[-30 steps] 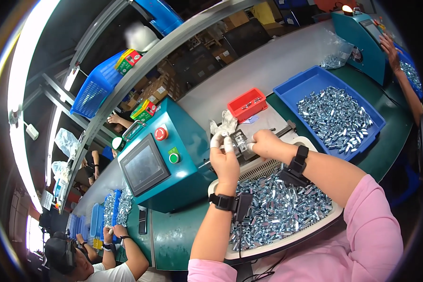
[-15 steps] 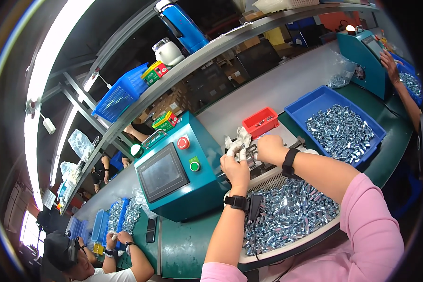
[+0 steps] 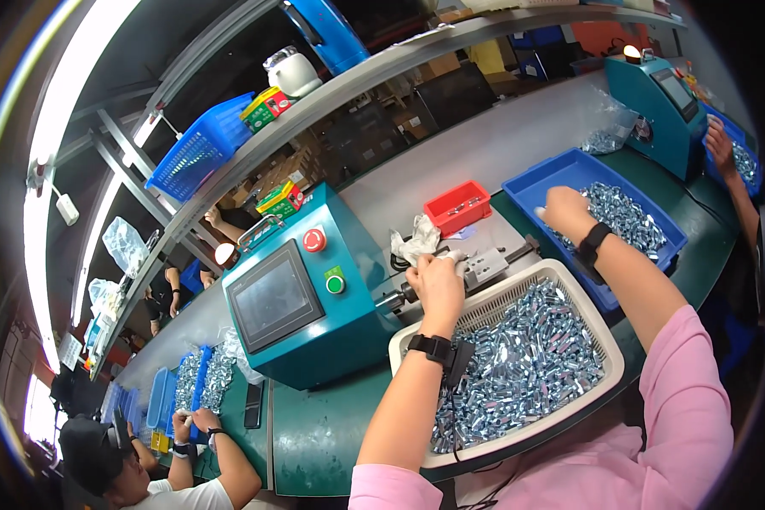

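Note:
My left hand (image 3: 438, 289) is at the metal fixture (image 3: 489, 265) beside the teal machine (image 3: 348, 336), its fingers closed on something I cannot make out. White covers show on its fingertips. My right hand (image 3: 567, 212) is above the left part of a blue tray (image 3: 531, 185), fingers curled in; what they hold, if anything, is hidden. Small shiny metal cylindrical parts (image 3: 625, 212) lie heaped in that tray. Below my hands, a cream basket (image 3: 612, 374) is filled with similar metal parts (image 3: 518, 374).
A red bin (image 3: 457, 210) with a few metal pieces stands behind the fixture, next to a crumpled white cloth (image 3: 415, 242). A shelf (image 3: 348, 89) runs overhead. One co-worker (image 3: 119, 459) sits at left; another person's hand (image 3: 720, 146) is at far right.
My right hand has left the fixture and moved right, over the blue tray. My left hand stays at the fixture, now farther along it. The view has shifted slightly.

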Demonstrator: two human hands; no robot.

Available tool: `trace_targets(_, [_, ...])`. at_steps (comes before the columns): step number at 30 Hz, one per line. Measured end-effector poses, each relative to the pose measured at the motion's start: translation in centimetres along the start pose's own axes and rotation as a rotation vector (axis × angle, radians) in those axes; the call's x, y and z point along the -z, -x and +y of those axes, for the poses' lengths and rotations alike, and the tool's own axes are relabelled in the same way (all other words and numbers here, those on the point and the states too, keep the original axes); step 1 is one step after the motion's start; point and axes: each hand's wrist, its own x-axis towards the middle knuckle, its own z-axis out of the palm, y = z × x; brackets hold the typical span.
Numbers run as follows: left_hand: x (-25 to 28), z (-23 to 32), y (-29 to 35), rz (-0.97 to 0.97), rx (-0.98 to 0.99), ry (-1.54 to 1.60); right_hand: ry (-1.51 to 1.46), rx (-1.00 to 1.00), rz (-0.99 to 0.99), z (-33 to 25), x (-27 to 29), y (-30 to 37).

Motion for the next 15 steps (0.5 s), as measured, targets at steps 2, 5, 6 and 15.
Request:
trace_targets(2, [0.2,-0.1,-0.1,-0.050,-0.004,-0.070,-0.206,0.093,-0.062,-3.3,1.3,0.7])
trace_targets(5, [0.0,-0.9,-0.7,-0.121,0.008,-0.036,-0.862,0.124,-0.315,-8.8,1.5,1.8])
trace_targets(6, [-0.1,-1.2,-0.9,-0.129,0.006,-0.041,-1.015,0.134,-0.330,-10.3,0.6,2.5])
trace_targets(15, [1.5,0.6,-0.8,-0.116,-0.104,-0.124,-1.081,0.131,-0.243,-9.0,-2.2,3.6])
